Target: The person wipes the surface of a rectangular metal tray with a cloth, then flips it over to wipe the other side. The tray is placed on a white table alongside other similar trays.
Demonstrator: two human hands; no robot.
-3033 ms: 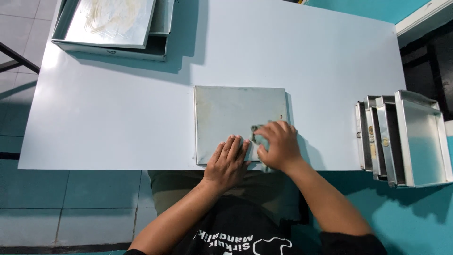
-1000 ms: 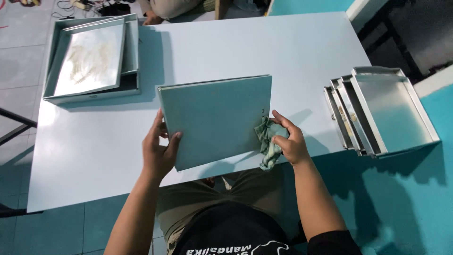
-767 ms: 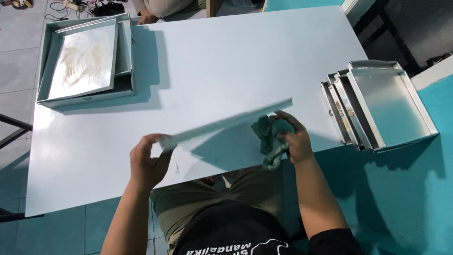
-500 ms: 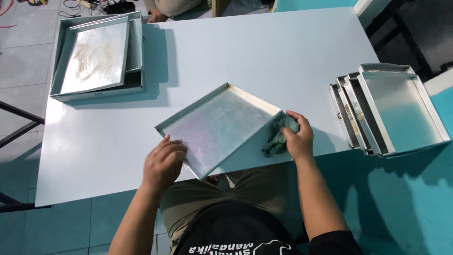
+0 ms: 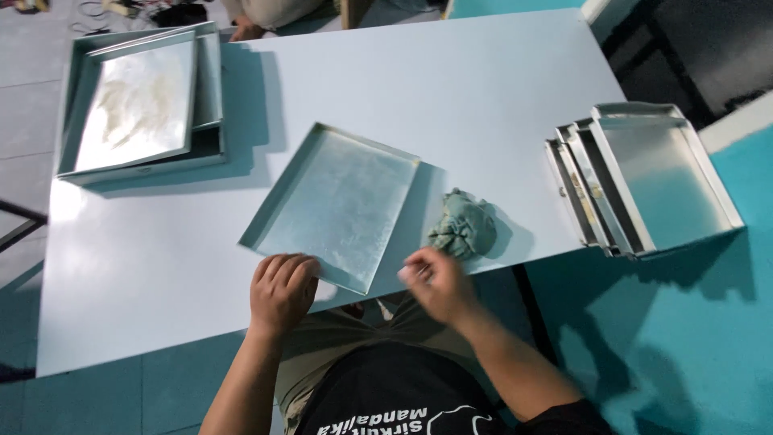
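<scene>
A shallow rectangular metal tray [image 5: 338, 205] lies open side up on the pale blue-white surface [image 5: 451, 89], turned at an angle, with its near corner close to the surface's near edge. The left hand [image 5: 282, 292] rests palm down on the surface just beside the tray's near-left edge, fingers curled loosely together; its grip pinches nothing, though the fingertips seem to touch the tray's rim. The right hand [image 5: 435, 282] hovers at the near edge, just right of the tray's near corner, blurred, fingers loosely spread and empty. A crumpled grey-green cloth [image 5: 463, 228] sits on the surface between the tray and the right hand, just far of that hand and apart from it. At the right edge a fanned stack of clean metal trays [image 5: 644, 181] overhangs the surface. At the far left another stack of metal trays [image 5: 141, 101] lies, its top one smeared.
</scene>
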